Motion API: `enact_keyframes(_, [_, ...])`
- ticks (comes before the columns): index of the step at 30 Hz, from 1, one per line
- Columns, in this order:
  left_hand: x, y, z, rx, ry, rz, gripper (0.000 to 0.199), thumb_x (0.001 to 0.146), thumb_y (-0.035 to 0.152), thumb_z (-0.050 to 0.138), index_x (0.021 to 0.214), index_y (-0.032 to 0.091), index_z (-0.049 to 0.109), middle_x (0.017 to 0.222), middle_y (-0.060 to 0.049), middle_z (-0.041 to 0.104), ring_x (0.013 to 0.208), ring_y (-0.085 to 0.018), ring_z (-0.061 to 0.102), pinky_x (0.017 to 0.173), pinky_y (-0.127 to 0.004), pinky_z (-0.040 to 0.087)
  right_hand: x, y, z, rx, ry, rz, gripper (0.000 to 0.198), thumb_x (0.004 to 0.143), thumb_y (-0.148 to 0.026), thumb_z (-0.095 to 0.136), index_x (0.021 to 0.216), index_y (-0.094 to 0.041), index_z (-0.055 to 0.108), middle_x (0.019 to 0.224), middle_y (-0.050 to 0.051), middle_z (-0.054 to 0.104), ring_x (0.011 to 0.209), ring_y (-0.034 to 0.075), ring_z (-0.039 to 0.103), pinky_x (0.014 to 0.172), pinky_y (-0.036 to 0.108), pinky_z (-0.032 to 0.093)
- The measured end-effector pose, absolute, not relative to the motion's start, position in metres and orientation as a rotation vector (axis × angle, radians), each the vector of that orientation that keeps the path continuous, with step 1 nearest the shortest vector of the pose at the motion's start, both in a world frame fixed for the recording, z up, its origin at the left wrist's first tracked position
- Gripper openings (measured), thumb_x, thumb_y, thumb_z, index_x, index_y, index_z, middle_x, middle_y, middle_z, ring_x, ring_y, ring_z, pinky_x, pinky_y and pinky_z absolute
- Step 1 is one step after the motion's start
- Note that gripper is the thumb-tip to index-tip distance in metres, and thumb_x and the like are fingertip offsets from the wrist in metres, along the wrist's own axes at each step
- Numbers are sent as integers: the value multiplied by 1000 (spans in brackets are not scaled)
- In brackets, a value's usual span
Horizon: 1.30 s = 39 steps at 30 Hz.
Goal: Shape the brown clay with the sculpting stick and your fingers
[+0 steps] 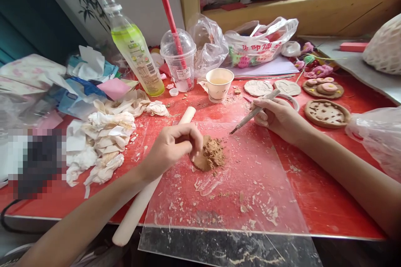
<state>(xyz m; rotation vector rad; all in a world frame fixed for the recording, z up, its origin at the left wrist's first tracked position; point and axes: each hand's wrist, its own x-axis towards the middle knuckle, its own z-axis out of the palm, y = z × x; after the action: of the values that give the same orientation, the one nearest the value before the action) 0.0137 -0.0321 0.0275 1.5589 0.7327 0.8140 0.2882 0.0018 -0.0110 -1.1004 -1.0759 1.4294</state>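
Crumbling brown clay (pixel 215 152) heaped on smooth disc (pixel 200 162), left fingers (pixel 196 137), closure unclear, right fingers (pixel 262 119) clamped on brush (pixel 246 119)

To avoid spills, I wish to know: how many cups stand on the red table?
2: a clear lidded cup beside the bottle, and a paper cup beyond the brown clay. More may be hidden.

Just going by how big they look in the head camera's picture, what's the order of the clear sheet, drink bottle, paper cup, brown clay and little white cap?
1. Clear sheet
2. Drink bottle
3. Paper cup and brown clay: too alike to rank
4. White cap
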Motion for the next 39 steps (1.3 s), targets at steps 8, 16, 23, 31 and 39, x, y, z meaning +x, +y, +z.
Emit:
enact_keyframes(8, [14, -26, 30, 1382, 839, 701, 58, 88, 36, 44, 35, 15, 34, 32, 3, 27, 34, -4, 27, 40, -23, 20, 288, 3, -13, -1104, -1092, 1428, 15, 81, -27, 59, 71, -17, 61, 51, -3, 38, 46, 7, 32, 42, 24, 24])
enact_keyframes(16, [22, -39, 41, 1158, 910, 861, 58, 78, 27, 54, 34, 15, 19, 28, 5, 16, 26, 0, 15, 34, -21, 9, 286, 1, -10, -1116, -1073, 1424, 17, 83, -27, 58, 69, -16, 60, 50, -3, 38, 46, 6, 33, 42, 24, 23])
enact_keyframes(23, [16, -30, 40, 1310, 1000, 884, 58, 83, 38, 49, 34, 17, 28, 30, 5, 18, 30, -3, 18, 35, -21, 14, 283, -1, -8, -1088, -1059, 1443, 20, 84, -26, 57, 68, -15, 59, 51, -2, 37, 47, 6, 31, 44, 27, 21])
enact_keyframes(31, [10, -21, 41, 2317, 699, 126, 21, 88, 27, 52, 106, 24, 62, 91, -2, 56, 81, -11, 52, 75, -23, 40, 286, 0, -9, -1113, -1097, 1421, 17, 83, -27, 59, 71, -15, 61, 50, -3, 38, 45, 6, 33, 42, 25, 22])
enact_keyframes(39, [10, -20, 32, 2437, 591, -24, 14, 89, 27, 50, 96, 19, 59, 96, -4, 50, 88, -14, 48, 81, -27, 39, 286, 2, -11, -1109, -1111, 1410, 20, 81, -27, 59, 66, -16, 58, 51, -2, 39, 45, 6, 34, 41, 24, 24])
